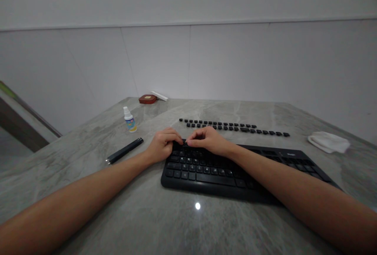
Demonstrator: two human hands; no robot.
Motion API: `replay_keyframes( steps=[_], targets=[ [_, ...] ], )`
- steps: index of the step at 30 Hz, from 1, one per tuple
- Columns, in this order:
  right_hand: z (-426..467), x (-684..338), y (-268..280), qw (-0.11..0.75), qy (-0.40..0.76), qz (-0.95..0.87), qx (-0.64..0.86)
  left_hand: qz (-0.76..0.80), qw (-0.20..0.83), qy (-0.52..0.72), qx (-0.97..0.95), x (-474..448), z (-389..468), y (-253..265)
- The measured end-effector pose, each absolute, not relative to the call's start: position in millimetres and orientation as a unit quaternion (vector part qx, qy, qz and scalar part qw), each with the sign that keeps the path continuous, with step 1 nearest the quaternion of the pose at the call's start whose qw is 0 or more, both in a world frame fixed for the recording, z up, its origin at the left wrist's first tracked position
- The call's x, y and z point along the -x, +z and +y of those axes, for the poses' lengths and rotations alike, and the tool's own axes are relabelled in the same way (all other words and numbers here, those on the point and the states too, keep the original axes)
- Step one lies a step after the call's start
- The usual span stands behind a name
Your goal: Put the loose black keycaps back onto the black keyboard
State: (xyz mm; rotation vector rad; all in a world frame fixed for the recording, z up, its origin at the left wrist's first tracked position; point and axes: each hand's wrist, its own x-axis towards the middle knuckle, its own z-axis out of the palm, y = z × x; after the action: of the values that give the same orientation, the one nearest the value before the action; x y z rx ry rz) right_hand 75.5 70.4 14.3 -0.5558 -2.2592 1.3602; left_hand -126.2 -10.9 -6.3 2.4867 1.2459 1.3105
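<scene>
A black keyboard [203,188] lies on the grey marbled table, its right half partly covered by my right forearm. My left hand [161,143] is closed over the keyboard's upper left corner, with curled fingers touching its top edge. Close beside those fingertips, my right hand [207,139] makes a pinch of thumb and forefinger above the top row; whatever is between them is too small and hidden to make out. Behind the hands, small black keycaps [229,124] stand in two lines, and a longer keycap [244,130] sits in the nearer line.
Left of the keyboard are a black pen-like tool [125,151] and a small white spray bottle [130,120]. A reddish-brown case [147,99] and a white strip [160,96] lie at the back. A folded white cloth [328,142] rests at the right. A wall borders the table's far side.
</scene>
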Motion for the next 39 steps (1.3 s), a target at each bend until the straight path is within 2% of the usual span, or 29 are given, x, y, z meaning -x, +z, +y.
replay_keyframes(
  steps=[10, 17, 39],
  targets=[
    [63.2, -73.7, 10.6, 0.251, 0.326, -0.892, 0.187, 0.407, 0.029, 0.42, -0.81, 127.8, -10.4, -7.3],
    [59.0, -73.2, 9.4, 0.273, 0.198, -0.935, 0.113, 0.395, 0.032, 0.418, -0.817, 127.8, -10.5, -8.8],
    [53.7, -73.0, 10.2, 0.299, 0.142, -0.94, 0.081, 0.39, 0.04, 0.414, -0.821, 125.8, -12.9, -5.6]
  ],
)
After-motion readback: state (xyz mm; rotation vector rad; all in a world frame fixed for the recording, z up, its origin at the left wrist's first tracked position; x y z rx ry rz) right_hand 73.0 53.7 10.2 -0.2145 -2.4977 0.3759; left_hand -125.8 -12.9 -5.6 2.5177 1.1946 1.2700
